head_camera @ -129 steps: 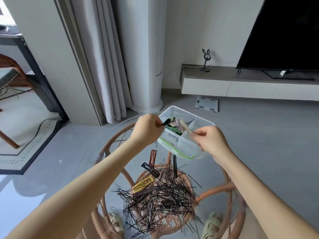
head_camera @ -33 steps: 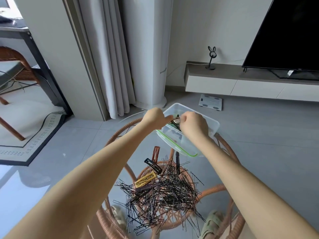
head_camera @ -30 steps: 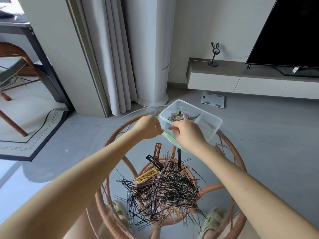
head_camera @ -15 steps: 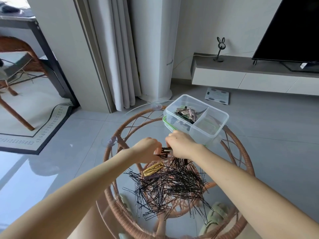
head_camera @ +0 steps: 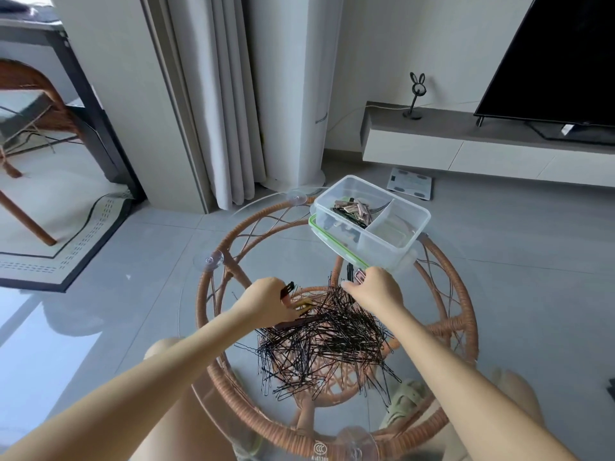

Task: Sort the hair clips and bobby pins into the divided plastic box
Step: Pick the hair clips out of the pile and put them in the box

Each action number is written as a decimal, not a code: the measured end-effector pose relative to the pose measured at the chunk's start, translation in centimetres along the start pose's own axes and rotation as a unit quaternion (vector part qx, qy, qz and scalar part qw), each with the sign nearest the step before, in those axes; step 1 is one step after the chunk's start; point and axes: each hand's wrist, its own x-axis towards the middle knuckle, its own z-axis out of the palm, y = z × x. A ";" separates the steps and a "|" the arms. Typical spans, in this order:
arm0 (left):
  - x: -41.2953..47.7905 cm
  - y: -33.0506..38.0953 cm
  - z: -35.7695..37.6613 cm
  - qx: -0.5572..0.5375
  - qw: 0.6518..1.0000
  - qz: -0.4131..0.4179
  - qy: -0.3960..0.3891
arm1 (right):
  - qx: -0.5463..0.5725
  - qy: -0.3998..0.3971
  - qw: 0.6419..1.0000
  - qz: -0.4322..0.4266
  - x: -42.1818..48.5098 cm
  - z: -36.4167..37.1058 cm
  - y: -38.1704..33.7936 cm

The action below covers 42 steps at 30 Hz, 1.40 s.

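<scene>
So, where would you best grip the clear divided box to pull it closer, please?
Probably the rim of its near wall, from above: the clear divided box is open-topped, so fingers can hook over that edge. Best at the right compartment, clear of the hair clips piled in the left.

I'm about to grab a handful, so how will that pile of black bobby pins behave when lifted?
The bobby pins lie crossed and tangled, so a pinch will probably drag neighbours along. Thin and wiry, they are likely light. On the smooth glass tabletop, pushed ones would probably slide.
</scene>
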 end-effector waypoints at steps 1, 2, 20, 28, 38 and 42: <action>0.1 0.1 0.1 -0.005 1.000 -0.004 0.004 | 0.013 -0.001 1.000 0.005 0.0 0.4 -0.3; 0.1 0.1 0.2 -0.008 1.000 -0.009 0.004 | 0.024 -0.009 1.000 0.008 -0.1 0.7 -0.6; -1.3 -0.4 -3.5 -0.105 0.993 -0.005 0.061 | 0.008 -0.065 0.998 -0.012 -0.5 0.8 -3.6; -1.5 -0.3 -5.2 -0.396 0.915 -0.049 0.058 | 0.333 -0.025 0.937 -0.102 -2.1 -1.0 -2.6; -1.0 2.5 -5.1 -0.506 0.862 0.000 -0.037 | 0.464 -0.076 0.877 -0.096 -2.8 -3.2 -3.6; -0.9 2.8 -5.3 -0.512 0.857 0.018 -0.059 | 0.438 -0.131 0.884 -0.102 -2.9 -3.8 -3.8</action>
